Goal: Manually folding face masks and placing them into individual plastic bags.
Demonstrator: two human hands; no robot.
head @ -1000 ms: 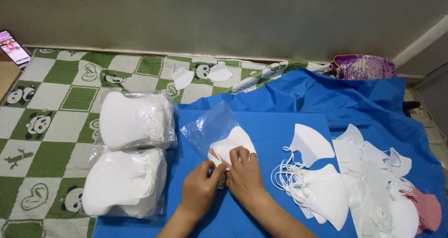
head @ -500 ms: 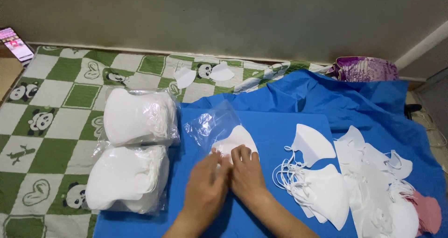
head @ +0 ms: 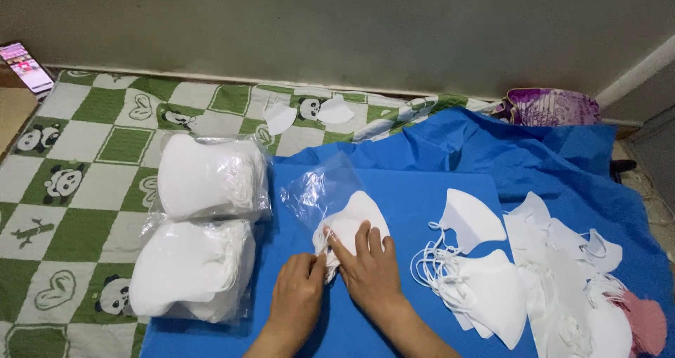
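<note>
Masks (head: 349, 226) deeper inside clear bag (head: 322, 193)

Two bare forearms, left grip (head: 297, 303), right grip (head: 371, 272) — no sleeves, no rings.

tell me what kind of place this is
Probably a home floor used for packing work. A panda-print mat lies against a bare wall, a blue cloth serves as worktop, and bagged stacks of white masks sit beside both hands.
</note>
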